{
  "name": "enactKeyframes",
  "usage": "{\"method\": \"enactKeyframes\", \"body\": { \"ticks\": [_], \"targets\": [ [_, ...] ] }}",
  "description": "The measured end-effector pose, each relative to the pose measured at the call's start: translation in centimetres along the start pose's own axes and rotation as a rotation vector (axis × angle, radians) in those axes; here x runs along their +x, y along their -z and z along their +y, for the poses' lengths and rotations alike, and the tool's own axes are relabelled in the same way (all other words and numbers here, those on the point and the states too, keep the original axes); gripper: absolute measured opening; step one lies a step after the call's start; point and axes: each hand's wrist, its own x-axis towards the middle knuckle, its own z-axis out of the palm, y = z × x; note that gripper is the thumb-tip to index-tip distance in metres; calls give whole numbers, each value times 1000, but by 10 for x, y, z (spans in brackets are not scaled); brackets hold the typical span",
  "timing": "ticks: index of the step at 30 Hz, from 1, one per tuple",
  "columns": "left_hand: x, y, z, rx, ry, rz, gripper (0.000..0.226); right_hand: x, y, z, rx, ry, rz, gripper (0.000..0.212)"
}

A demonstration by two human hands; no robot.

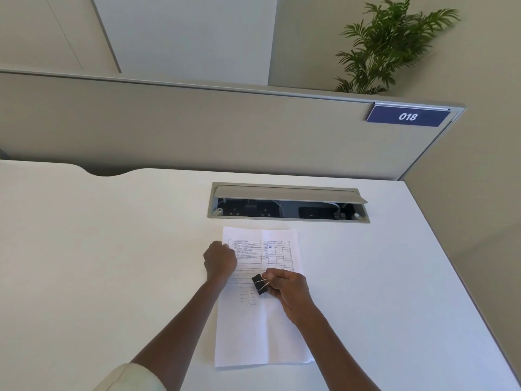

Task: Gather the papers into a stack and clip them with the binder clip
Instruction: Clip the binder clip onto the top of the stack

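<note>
A stack of white papers (265, 328) lies on the white desk, its top sheet printed with a table and some handwriting. My right hand (287, 289) holds a black binder clip (259, 284) by its wire handles, just above the middle of the top sheet. My left hand (220, 259) rests at the left edge of the papers with its fingers curled under; whether it pinches the sheets is hidden.
An open cable hatch (287, 203) with sockets sits in the desk (112, 249) just behind the papers. A grey partition (197, 128) with a blue "018" sign (408, 116) closes off the back. A potted plant (394, 43) stands behind it.
</note>
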Motion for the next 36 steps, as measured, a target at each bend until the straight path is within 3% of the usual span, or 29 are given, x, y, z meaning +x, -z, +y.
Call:
{"method": "enactKeyframes", "body": {
  "ticks": [3,6,7,13,25,30,36],
  "targets": [
    [11,2,1,-101,-66,45,25,-1,1,-1,5,-2,-8,11],
    [19,2,-1,-161,-56,53,40,-1,2,1,11,-6,-8,13],
    [21,2,-2,-177,-58,47,31,0,2,1,9,-8,-4,13],
    [15,1,-6,-206,-212,114,29,-4,-1,-4,4,13,39,13],
    [-47,23,19,-265,-486,250,26,-27,-41,-143,-292,550,158,12],
    [-62,27,22,-282,-546,251,18,-37,-44,-157,-538,726,158,13],
    [-70,31,23,-259,-601,264,16,-45,-45,-151,-645,776,136,18]
  ]
}}
